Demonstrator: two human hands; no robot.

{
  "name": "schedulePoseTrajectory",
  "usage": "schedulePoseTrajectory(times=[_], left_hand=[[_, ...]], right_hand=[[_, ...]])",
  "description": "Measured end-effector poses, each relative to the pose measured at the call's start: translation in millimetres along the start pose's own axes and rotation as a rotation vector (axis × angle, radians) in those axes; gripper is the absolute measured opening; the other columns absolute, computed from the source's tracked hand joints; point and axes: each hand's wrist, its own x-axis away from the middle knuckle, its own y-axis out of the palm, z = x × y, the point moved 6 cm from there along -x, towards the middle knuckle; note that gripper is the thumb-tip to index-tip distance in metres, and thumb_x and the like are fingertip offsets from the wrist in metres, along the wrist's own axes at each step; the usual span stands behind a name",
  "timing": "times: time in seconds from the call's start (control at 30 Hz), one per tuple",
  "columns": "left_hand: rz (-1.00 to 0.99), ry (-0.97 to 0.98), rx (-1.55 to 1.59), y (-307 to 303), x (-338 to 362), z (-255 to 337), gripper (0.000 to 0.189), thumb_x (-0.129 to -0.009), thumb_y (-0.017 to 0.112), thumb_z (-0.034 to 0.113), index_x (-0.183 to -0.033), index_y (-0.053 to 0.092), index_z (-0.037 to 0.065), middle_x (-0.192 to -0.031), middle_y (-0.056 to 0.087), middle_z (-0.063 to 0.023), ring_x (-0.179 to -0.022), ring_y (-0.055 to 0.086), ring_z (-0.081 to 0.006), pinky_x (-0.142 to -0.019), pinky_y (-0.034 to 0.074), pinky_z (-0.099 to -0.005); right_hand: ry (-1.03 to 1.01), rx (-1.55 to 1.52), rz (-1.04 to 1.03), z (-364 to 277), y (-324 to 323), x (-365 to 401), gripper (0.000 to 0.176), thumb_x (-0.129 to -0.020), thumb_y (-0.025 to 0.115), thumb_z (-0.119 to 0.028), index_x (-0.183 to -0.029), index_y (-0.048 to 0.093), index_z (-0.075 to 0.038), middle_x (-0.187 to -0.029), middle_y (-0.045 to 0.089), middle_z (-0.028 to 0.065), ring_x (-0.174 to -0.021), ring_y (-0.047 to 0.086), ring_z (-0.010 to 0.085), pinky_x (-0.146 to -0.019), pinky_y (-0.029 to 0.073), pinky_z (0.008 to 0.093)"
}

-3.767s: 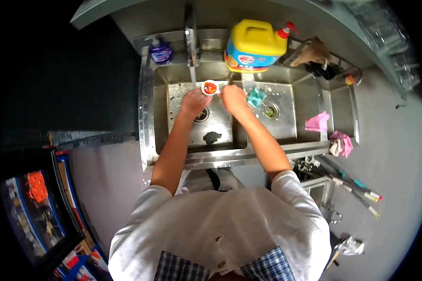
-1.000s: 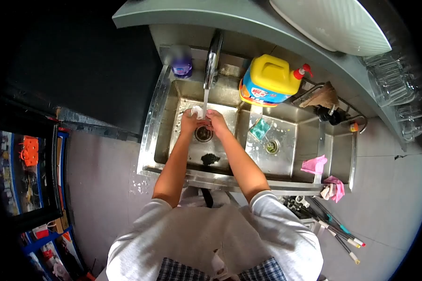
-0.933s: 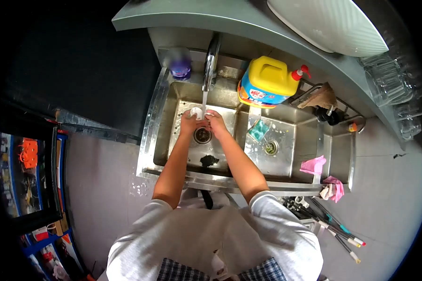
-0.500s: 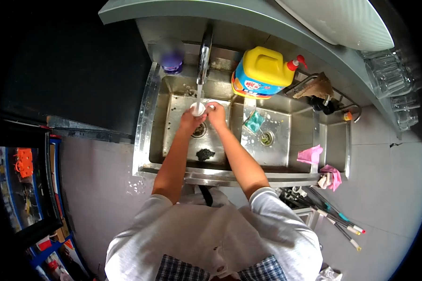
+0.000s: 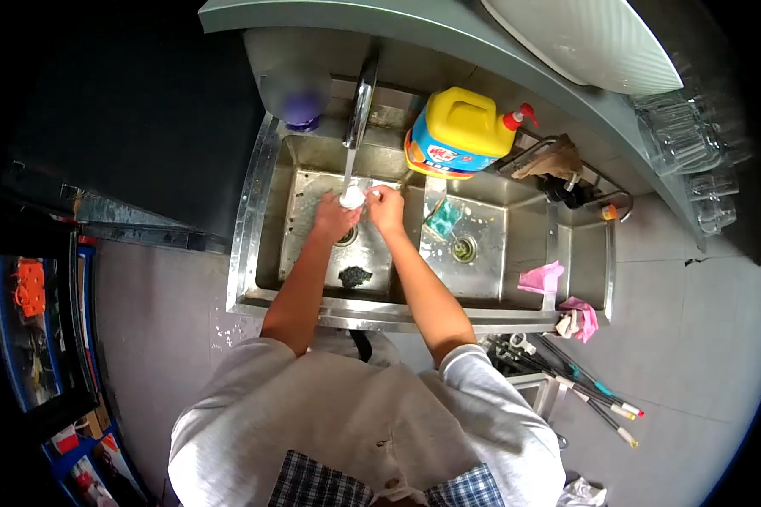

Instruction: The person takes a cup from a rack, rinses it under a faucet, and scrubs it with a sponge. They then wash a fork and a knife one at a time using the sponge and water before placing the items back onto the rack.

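Note:
Both my hands are over the left basin of a steel double sink (image 5: 254, 253). My left hand (image 5: 331, 218) grips a small white dish (image 5: 353, 197) held under the water running from the tap (image 5: 361, 101). My right hand (image 5: 386, 208) touches the dish from the right, fingers curled on its rim. A dark scrubbing pad (image 5: 354, 275) lies on the basin floor below my hands, near the drain.
A yellow detergent jug (image 5: 457, 133) with a red pump stands behind the sink divider. A purple bottle (image 5: 298, 103) sits at the back left. A teal cloth (image 5: 441, 220) lies in the right basin, pink cloths (image 5: 541, 277) on the right ledge. Glasses (image 5: 685, 144) line a shelf.
Earlier the small dish held red sauce; now it looks white and rinsed under the water. My hands have stayed at the tap while my head shifted slightly.

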Motion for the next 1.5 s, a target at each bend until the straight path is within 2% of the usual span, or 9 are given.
schedulePoseTrajectory(times=[0.03, 0.1, 0.4, 0.6, 0.7, 0.9, 1.17, 1.3, 1.5], left_hand=[[0.004, 0.001, -0.042, 0, 0, 4, 0.05, -0.089, 0.03, 0.047, -0.111, 0.05, 0.007, -0.097, 0.058, -0.009, -0.082, 0.055, -0.0257, -0.077, 0.044, -0.0379], [0.235, -0.688, 0.721, 15, 24, 24, 0.05, -0.089, 0.031, 0.046, -0.113, 0.05, 0.007, -0.097, 0.059, -0.0093, -0.081, 0.057, -0.0267, -0.077, 0.044, -0.0385], [0.093, -0.705, 0.449, 18, 34, 44, 0.049, -0.09, 0.029, 0.041, -0.116, 0.046, 0.002, -0.104, 0.059, -0.0171, -0.089, 0.062, -0.0311, -0.076, 0.049, -0.0391], [0.039, -0.436, 0.51, 28, 27, 60, 0.032, -0.089, 0.04, 0.012, -0.113, 0.045, -0.008, -0.103, 0.058, -0.0194, -0.092, 0.062, -0.0316, -0.08, 0.051, -0.0383], [0.046, -0.506, 0.442, 21, 33, 62, 0.03, -0.086, 0.044, 0.002, -0.115, 0.046, -0.007, -0.107, 0.057, -0.0193, -0.095, 0.06, -0.0308, -0.088, 0.049, -0.0363], [-0.044, -0.469, 0.489, 20, 28, 71, 0.026, -0.084, 0.048, -0.001, -0.109, 0.047, -0.007, -0.11, 0.054, -0.0206, -0.097, 0.059, -0.0332, -0.087, 0.05, -0.0377], [0.116, -0.466, 0.127, 10, 6, 40, 0.027, -0.083, 0.047, -0.001, -0.11, 0.052, -0.004, -0.094, 0.061, -0.0178, -0.072, 0.065, -0.0297, -0.065, 0.057, -0.0358], [-0.01, -0.389, -0.331, 16, 8, 77, 0.029, -0.085, 0.043, 0.0, -0.112, 0.052, -0.002, -0.091, 0.061, -0.0174, -0.061, 0.064, -0.0259, -0.06, 0.057, -0.0328], [-0.173, -0.38, -0.139, 7, 12, 65, 0.036, -0.08, 0.042, -0.004, -0.115, 0.051, 0.001, -0.098, 0.059, -0.0135, -0.086, 0.061, -0.0195, -0.066, 0.053, -0.0304]], right_hand=[[0.003, 0.035, 0.005, 5, 2, 0, 0.007, -0.076, 0.063, -0.009, -0.077, 0.066, -0.003, -0.055, 0.06, 0.0071, -0.05, 0.056, 0.0101, -0.049, 0.044, 0.0258], [0.093, -0.094, -0.044, 23, 12, -3, 0.009, -0.077, 0.063, -0.011, -0.073, 0.065, -0.002, -0.054, 0.059, 0.0056, -0.047, 0.054, 0.0097, -0.047, 0.043, 0.0258], [0.243, -0.185, -0.095, 24, 5, 11, 0.016, -0.077, 0.064, -0.013, -0.067, 0.064, 0.0, -0.053, 0.058, 0.004, -0.045, 0.053, 0.0091, -0.044, 0.042, 0.0249], [0.31, -0.355, -0.134, 43, 19, 8, 0.01, -0.079, 0.062, -0.008, -0.074, 0.062, 0.001, -0.056, 0.058, 0.0054, -0.044, 0.052, 0.01, -0.041, 0.04, 0.0239], [0.41, -0.503, -0.174, 53, 33, 11, 0.007, -0.081, 0.06, -0.004, -0.077, 0.061, 0.002, -0.059, 0.057, 0.0065, -0.044, 0.051, 0.0105, -0.039, 0.039, 0.0234], [0.383, -0.471, -0.096, 45, 29, 27, 0.009, -0.081, 0.059, -0.006, -0.078, 0.06, 0.002, -0.058, 0.057, 0.0047, -0.044, 0.049, 0.0097, -0.039, 0.038, 0.0226], [0.377, -0.458, -0.103, 46, 25, 29, 0.01, -0.081, 0.057, -0.007, -0.087, 0.056, 0.001, -0.06, 0.059, 0.0073, -0.046, 0.053, 0.0116, -0.04, 0.041, 0.024], [0.651, -0.421, -0.338, 53, 48, 29, 0.017, -0.081, 0.062, -0.014, -0.085, 0.055, 0.001, -0.058, 0.054, 0.005, -0.047, 0.051, 0.0112, -0.04, 0.04, 0.0246], [0.256, -0.178, -0.169, 86, 73, 21, 0.009, -0.079, 0.056, -0.007, -0.083, 0.059, 0.001, -0.063, 0.059, 0.0072, -0.051, 0.053, 0.0123, -0.047, 0.042, 0.0284]])
